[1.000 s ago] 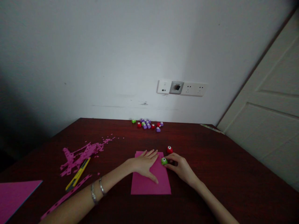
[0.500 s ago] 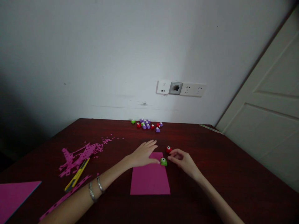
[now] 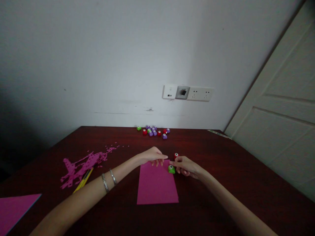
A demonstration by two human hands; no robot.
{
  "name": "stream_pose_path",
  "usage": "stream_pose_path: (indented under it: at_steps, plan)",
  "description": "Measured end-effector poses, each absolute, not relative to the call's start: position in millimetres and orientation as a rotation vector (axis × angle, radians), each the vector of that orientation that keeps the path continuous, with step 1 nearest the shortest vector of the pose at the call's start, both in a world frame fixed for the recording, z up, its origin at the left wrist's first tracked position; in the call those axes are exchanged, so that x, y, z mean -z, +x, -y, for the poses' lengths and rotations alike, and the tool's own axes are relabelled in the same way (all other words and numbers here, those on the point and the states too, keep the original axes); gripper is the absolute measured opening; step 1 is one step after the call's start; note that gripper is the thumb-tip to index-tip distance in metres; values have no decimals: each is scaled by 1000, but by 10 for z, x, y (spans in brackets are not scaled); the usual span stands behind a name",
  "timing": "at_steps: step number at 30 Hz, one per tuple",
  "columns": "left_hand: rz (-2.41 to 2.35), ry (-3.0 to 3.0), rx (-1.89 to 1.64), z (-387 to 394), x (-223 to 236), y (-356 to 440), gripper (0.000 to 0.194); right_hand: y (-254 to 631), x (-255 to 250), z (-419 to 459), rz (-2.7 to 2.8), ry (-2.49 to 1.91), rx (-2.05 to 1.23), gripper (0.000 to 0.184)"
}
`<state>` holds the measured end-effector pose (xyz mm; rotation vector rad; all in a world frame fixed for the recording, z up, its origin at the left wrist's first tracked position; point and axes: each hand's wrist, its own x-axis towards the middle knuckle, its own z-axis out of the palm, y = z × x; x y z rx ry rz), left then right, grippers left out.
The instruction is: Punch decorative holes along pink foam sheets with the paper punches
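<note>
A pink sheet of paper (image 3: 157,186) lies flat on the dark red table. My left hand (image 3: 154,155) is over its far edge, fingers loosely bent downward and apart, holding nothing visible. A small green craft punch with an eye on top (image 3: 171,169) sits at the sheet's far right corner. My right hand (image 3: 187,166) is beside this punch, forefinger stretched across the paper's corner and the other fingers bent. Whether that fingertip touches the paper or the punch I cannot tell. Just behind my right hand stands a red craft punch (image 3: 176,155), partly hidden.
Several purple, red and green punches (image 3: 154,132) cluster near the wall. Pink paper scraps (image 3: 86,165) lie at the left, with a yellow utility knife (image 3: 84,181) partly behind my left forearm. Another pink sheet (image 3: 17,209) is at the near left. Wall sockets (image 3: 199,94) are above the table.
My left hand has turned from spread and flat to fingers bent downward. My right hand has moved slightly left, its forefinger now stretched over the paper's corner. The view has shifted slightly.
</note>
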<state>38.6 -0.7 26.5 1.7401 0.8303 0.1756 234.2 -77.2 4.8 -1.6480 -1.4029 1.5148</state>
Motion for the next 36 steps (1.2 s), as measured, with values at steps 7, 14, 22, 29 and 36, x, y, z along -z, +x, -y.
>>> stream_pose_path:
  at_steps: [7,14,22,29,36]
  plan:
    - [-832,1759,10,70,-299,538,52,2301,-54,779,1418,-1703,-1519,30]
    - [-772,1746,226,90,-277,632,56,2283,-97,784,1494,-1727,-1516,18]
    - [-771,1626,382,11,-218,675,58,2360,-17,727,1578,-1703,-1657,30]
    - [-726,1566,457,-85,-152,699,56,2312,-154,708,1558,-1696,-1770,24]
    - [-700,1491,502,-132,-99,738,52,2254,-264,692,1578,-1742,-1790,16]
